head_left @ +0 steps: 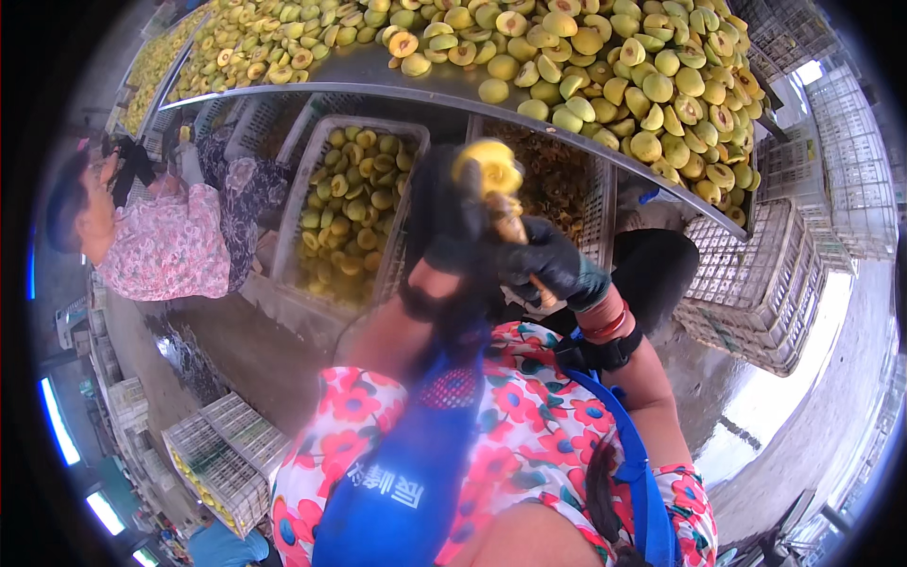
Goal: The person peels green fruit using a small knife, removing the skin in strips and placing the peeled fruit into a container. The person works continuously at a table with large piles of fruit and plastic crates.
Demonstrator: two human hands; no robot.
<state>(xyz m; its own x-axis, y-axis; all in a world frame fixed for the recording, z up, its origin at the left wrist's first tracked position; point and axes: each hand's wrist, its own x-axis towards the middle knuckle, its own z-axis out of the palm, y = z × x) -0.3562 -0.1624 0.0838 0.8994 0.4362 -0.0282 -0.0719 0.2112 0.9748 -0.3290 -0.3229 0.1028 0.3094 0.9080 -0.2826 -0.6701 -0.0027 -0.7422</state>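
My left hand (pixel 446 212), in a black glove and blurred, holds a yellow halved stone fruit (pixel 489 166) with its cut side showing. In my right hand (pixel 553 262), also gloved in black, is a tool with a wooden handle (pixel 511 225); its working end is against the fruit and cannot be made out clearly. Both hands are close together above the gap between two crates. Below and left, a plastic crate (pixel 418 131) holds yellow-green fruit halves (pixel 354 205) in liquid. Partly behind my hands, another crate (pixel 606 212) contains brown pits or scraps (pixel 553 170).
A metal table (pixel 375 71) heaped with halved fruit (pixel 659 92) runs across the top, its raised edge facing me. Stacked plastic crates (pixel 751 283) stand at right, others (pixel 227 446) at lower left. A co-worker (pixel 170 234) sits at left. The floor (pixel 283 347) is wet.
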